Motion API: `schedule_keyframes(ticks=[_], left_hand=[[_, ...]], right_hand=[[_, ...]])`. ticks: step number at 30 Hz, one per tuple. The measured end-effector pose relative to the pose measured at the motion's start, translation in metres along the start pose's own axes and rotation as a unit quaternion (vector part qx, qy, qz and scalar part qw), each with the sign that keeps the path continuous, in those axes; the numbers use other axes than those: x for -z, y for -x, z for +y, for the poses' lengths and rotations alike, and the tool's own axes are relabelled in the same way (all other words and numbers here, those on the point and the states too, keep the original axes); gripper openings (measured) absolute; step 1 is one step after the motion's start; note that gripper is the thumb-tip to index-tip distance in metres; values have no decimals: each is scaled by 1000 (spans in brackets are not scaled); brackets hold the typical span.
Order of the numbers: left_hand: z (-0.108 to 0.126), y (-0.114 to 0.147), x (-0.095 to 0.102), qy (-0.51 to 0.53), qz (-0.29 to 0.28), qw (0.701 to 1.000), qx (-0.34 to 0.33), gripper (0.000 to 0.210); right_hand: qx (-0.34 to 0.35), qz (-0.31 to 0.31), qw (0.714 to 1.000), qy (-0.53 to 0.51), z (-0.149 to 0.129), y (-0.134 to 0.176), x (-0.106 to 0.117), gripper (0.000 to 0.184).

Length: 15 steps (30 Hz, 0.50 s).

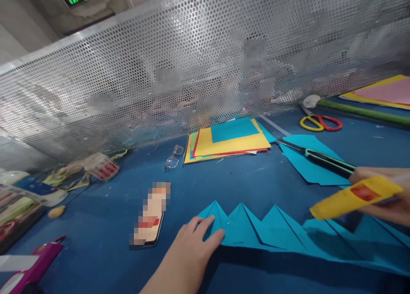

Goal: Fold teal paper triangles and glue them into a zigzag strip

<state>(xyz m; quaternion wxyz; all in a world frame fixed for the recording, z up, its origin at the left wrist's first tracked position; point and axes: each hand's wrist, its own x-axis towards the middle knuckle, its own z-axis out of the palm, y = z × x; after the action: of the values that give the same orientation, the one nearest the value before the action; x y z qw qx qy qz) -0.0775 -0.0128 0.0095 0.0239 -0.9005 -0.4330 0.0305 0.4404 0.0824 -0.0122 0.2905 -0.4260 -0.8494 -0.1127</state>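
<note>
A long strip of blue folded paper (pixel 278 232) with several pointed peaks lies across the front of the table. At its left end, my left hand (pixel 198 238) holds the paper, fingers bent and thumb resting on it. My right hand (pixel 384 208) is closed round a yellow glue gun (pixel 355 198) with a red-orange patch on its side. The glue gun's tip points left, close above the paper's peaks. Part of my right hand is hidden behind the tool. A black utility knife (pixel 329 161) lies just beyond it, on a flat blue paper sheet (pixel 307 174).
A perforated metal screen (pixel 205 50) stands behind the blue table (pixel 96 225). Coloured paper sheets (pixel 224 146), glasses (pixel 174 157) and a phone (pixel 153 217) lie mid-table. Scissors (pixel 320 122) and a green stick (pixel 365 110) lie right; a purple tool (pixel 41 260) sits left.
</note>
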Motion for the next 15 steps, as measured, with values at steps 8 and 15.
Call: schedule_keyframes(ticks=[8,15], left_hand=[[0,7,7,-56,75,995,-28,78],[1,7,2,-73,207,976,-13,64]], right_hand=[[-182,-55,981,-43,26,2,-3,100],[-257,-42,965,-19,6,7,5,110]])
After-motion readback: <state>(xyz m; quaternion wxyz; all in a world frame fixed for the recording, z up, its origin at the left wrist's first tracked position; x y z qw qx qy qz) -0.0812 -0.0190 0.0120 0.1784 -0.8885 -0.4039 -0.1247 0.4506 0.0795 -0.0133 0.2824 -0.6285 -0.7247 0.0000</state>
